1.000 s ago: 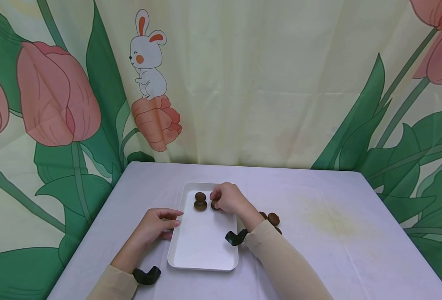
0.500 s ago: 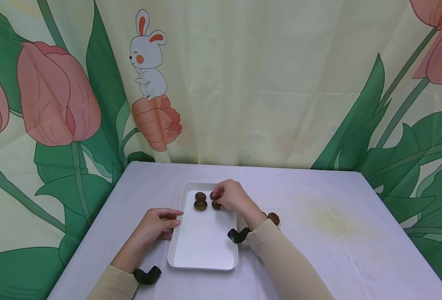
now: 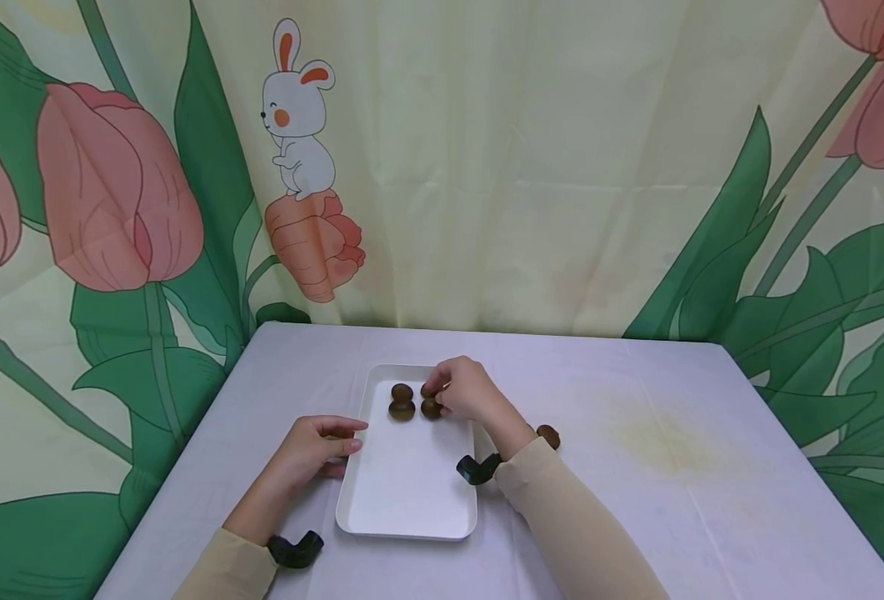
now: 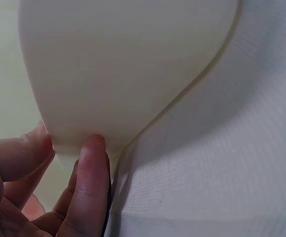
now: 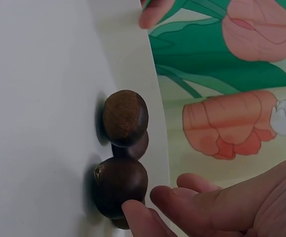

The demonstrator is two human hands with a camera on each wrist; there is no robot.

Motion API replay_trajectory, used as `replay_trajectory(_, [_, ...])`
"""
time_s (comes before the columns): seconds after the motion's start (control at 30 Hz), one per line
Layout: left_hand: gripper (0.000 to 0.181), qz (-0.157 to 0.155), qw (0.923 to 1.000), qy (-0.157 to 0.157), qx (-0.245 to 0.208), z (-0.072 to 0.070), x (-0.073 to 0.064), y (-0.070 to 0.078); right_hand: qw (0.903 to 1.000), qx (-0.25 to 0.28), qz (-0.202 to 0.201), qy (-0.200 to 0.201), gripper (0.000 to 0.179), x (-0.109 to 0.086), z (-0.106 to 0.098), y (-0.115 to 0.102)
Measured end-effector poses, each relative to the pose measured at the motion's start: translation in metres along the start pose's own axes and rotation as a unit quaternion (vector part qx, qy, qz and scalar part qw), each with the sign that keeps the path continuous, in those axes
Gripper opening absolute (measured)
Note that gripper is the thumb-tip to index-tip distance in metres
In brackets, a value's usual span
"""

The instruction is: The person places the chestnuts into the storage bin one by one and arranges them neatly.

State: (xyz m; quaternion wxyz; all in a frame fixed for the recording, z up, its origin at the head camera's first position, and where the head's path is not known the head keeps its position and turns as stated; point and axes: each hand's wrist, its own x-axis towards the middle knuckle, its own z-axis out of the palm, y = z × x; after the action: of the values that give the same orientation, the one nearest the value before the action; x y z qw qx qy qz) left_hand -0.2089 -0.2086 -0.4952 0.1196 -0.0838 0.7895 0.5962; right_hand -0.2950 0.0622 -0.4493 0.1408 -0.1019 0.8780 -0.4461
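Observation:
Paired near the back of a white tray [image 3: 404,492] are chestnuts, two on the left, of which the front left chestnut [image 3: 402,411] is one. Over the right pair is my right hand [image 3: 470,392], its fingertips apart in the right wrist view and overlapping the front right chestnut [image 5: 121,185]. The back right chestnut [image 3: 427,390] is partly hidden by those fingers. My left hand [image 3: 314,446] rests index and thumb tips on the tray's left rim. In the left wrist view one finger [image 4: 91,163] lies against the tray's outer wall.
A chestnut [image 3: 549,436] lies on the white tablecloth [image 3: 659,500] right of the tray, partly covered by my right wrist. Dark devices sit at both wrists. Behind the table hangs a curtain [image 3: 531,167] printed with tulips, a rabbit and a carrot.
My right hand has shifted slightly up and right, its fingers uncovering more of the right pair of chestnuts. Its forearm now covers more chestnuts on the tablecloth. My left hand stays at the rim.

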Motion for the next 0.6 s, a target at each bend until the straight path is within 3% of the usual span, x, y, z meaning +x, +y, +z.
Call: replay_trajectory(0.6, [0.034, 0.004, 0.9999, -0.008, -0.013, 0.000, 0.002, -0.002, 0.9995, 0.030, -0.007, 0.005, 0.025, -0.006, -0.017, 0.000])
